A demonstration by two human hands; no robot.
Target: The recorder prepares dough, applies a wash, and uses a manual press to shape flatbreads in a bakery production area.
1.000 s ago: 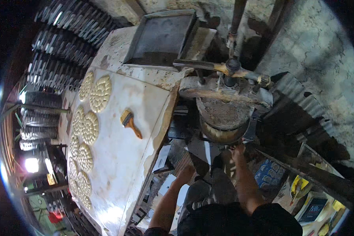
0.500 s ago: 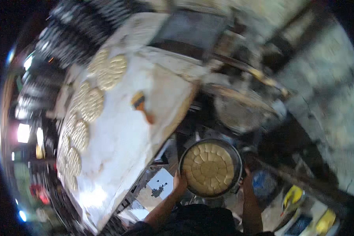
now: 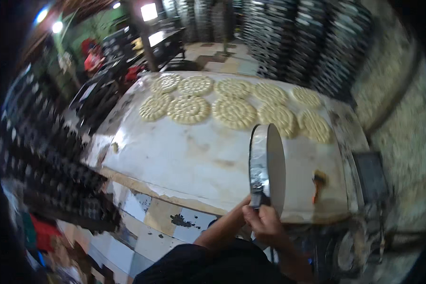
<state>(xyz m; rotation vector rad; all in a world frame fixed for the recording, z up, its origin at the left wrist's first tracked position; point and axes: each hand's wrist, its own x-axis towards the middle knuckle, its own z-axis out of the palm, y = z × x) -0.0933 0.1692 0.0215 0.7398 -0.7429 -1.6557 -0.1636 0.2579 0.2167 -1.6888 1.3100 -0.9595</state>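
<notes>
My right hand (image 3: pixel 265 222) grips the dark handle at the lower end of a round metal pan (image 3: pixel 269 158), which stands on its side in the air above the marble-topped table (image 3: pixel 189 170); its inside is hidden from me. My left hand (image 3: pixel 245 204) reaches to the pan from behind my right hand, its fingers out of sight. Several round, segmented slabs of pale dough (image 3: pixel 234 112) lie in two rows along the table's far half. A brush (image 3: pixel 317 184) with an orange handle rests on the right part of the tabletop.
Tall stacks of dark metal pans (image 3: pixel 336 47) stand behind the table, more racks (image 3: pixel 52 156) at left. A person in red (image 3: pixel 93 60) is by dark equipment at back left. A rectangular tray (image 3: pixel 370 175) sits at right, beside a rough wall (image 3: pixel 402 118).
My view has swung round to face across the table. The pan, held flat with segmented dough showing in it half a second ago, has been raised and turned up on its side.
</notes>
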